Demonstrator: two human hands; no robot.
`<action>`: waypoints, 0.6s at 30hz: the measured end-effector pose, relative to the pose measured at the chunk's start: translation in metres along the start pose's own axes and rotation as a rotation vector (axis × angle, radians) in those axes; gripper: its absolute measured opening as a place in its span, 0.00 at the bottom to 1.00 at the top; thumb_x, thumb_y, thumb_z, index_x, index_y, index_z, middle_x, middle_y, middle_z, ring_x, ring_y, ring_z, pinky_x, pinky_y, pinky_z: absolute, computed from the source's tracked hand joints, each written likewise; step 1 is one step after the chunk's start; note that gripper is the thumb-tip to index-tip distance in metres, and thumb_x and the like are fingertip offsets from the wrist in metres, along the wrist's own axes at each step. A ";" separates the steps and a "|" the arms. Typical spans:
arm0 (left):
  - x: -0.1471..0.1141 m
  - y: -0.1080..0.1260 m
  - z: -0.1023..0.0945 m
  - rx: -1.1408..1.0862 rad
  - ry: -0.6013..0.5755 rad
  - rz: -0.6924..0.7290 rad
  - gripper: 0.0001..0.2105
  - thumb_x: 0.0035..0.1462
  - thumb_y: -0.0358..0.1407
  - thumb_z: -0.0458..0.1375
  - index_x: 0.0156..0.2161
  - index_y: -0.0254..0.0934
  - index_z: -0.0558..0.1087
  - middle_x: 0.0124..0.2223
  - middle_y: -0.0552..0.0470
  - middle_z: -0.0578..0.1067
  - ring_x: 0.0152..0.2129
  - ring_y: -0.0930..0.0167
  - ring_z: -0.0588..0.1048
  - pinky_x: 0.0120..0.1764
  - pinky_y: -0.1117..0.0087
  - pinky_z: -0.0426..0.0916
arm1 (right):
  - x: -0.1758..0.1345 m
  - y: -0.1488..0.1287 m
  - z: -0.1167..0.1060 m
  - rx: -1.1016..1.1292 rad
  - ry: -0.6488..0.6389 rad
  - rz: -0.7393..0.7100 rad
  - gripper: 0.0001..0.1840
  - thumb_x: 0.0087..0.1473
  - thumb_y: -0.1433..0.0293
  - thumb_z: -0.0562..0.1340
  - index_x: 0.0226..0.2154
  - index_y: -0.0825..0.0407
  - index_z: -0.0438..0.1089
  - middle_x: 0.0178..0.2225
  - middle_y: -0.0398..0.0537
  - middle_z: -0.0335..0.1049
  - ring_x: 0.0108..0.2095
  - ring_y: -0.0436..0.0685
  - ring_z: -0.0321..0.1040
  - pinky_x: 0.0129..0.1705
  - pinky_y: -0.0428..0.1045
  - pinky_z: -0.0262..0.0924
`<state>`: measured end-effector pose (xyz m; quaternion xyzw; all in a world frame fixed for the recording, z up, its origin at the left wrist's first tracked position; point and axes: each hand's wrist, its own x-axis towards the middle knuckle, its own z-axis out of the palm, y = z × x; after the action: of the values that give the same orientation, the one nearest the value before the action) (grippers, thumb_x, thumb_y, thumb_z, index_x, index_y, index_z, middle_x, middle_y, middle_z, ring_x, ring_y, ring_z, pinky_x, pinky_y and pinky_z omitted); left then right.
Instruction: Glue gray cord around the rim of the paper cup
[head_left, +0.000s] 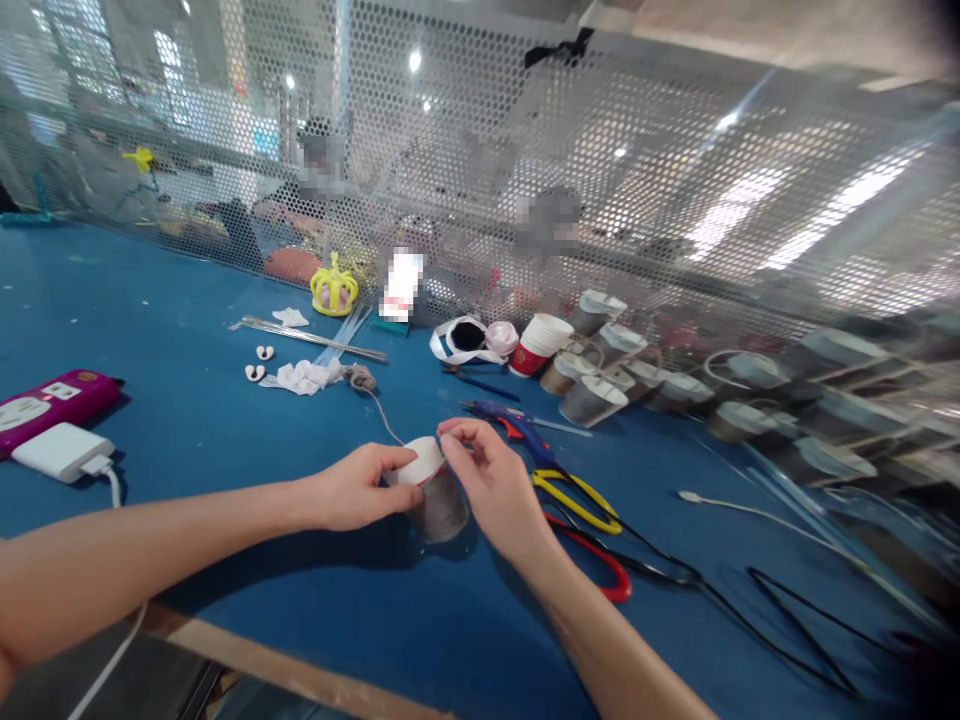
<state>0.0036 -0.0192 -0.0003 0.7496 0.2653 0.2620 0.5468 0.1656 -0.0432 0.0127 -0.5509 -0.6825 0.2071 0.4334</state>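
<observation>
A paper cup (439, 508) wrapped in grey cord is tilted over the blue table, its white part towards my left side. My left hand (375, 487) grips it from the left, thumb and fingers on the white part. Close against the cup's upper right edge, my right hand (480, 470) is closed in a pinch; what lies between its fingertips is too small to make out. A thin strand (385, 417) runs from a small ball of grey cord (362, 377) to behind the cup.
Right of my hands lie a blue glue gun (517, 425) and scissors (581, 500) with yellow and red handles. Several grey-wrapped cups (592, 400) stand by a stack of paper cups (540, 345). A purple power strip (64, 405) lies left; a perforated screen (450, 190) stands behind.
</observation>
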 end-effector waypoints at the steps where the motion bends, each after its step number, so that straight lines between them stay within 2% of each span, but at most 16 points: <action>1: 0.000 0.000 0.000 0.000 -0.012 0.004 0.07 0.49 0.32 0.51 0.30 0.29 0.68 0.26 0.54 0.68 0.24 0.74 0.66 0.30 0.75 0.61 | 0.006 -0.003 -0.004 0.041 -0.012 0.044 0.09 0.50 0.64 0.54 0.29 0.53 0.62 0.35 0.50 0.66 0.33 0.52 0.63 0.36 0.49 0.58; 5: 0.000 -0.001 0.000 -0.037 -0.044 0.015 0.08 0.50 0.34 0.52 0.31 0.28 0.69 0.27 0.52 0.71 0.25 0.73 0.67 0.31 0.74 0.62 | 0.036 -0.021 -0.007 0.080 -0.078 0.060 0.10 0.47 0.63 0.57 0.26 0.53 0.65 0.25 0.44 0.66 0.27 0.50 0.62 0.31 0.46 0.57; 8: 0.000 -0.003 0.000 -0.068 -0.048 0.049 0.09 0.50 0.35 0.52 0.30 0.29 0.69 0.27 0.52 0.71 0.26 0.73 0.67 0.33 0.73 0.63 | 0.059 -0.041 0.008 0.044 -0.169 -0.017 0.09 0.46 0.65 0.57 0.23 0.54 0.65 0.22 0.42 0.65 0.24 0.48 0.61 0.28 0.44 0.56; 9: 0.000 -0.003 0.000 -0.077 -0.051 0.054 0.09 0.50 0.35 0.52 0.30 0.29 0.69 0.27 0.51 0.71 0.26 0.73 0.67 0.34 0.73 0.63 | 0.065 -0.047 0.015 0.012 -0.235 -0.054 0.09 0.47 0.65 0.57 0.24 0.55 0.66 0.23 0.42 0.66 0.24 0.47 0.61 0.27 0.44 0.56; 11: 0.001 -0.006 0.000 -0.079 -0.046 0.050 0.10 0.50 0.37 0.52 0.30 0.29 0.68 0.27 0.51 0.71 0.26 0.73 0.67 0.34 0.72 0.63 | 0.075 -0.055 0.028 -0.127 -0.447 -0.140 0.10 0.47 0.65 0.57 0.26 0.55 0.68 0.25 0.42 0.69 0.26 0.47 0.63 0.28 0.42 0.56; 13: 0.001 -0.008 0.000 -0.058 -0.027 0.052 0.10 0.50 0.37 0.52 0.28 0.29 0.68 0.26 0.52 0.70 0.26 0.73 0.67 0.34 0.73 0.62 | 0.081 -0.056 0.032 -0.278 -0.601 -0.173 0.10 0.46 0.65 0.59 0.25 0.55 0.70 0.25 0.42 0.70 0.27 0.47 0.64 0.29 0.42 0.56; 15: 0.001 -0.009 -0.001 -0.023 0.002 0.069 0.10 0.50 0.36 0.52 0.26 0.30 0.67 0.26 0.52 0.69 0.27 0.73 0.67 0.34 0.73 0.62 | 0.085 -0.049 0.024 -0.385 -0.593 -0.125 0.12 0.49 0.63 0.56 0.25 0.54 0.70 0.24 0.42 0.71 0.27 0.47 0.65 0.29 0.42 0.57; 18: 0.002 -0.008 -0.002 0.050 0.061 0.076 0.09 0.49 0.35 0.52 0.25 0.31 0.67 0.28 0.51 0.69 0.29 0.72 0.67 0.35 0.73 0.62 | 0.087 -0.022 -0.013 -0.554 -0.417 0.025 0.18 0.56 0.62 0.48 0.32 0.56 0.68 0.27 0.47 0.71 0.29 0.49 0.67 0.33 0.45 0.59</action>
<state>0.0027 -0.0141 -0.0070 0.7644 0.2596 0.2986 0.5090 0.1622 0.0287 0.0683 -0.6019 -0.7798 0.1273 0.1162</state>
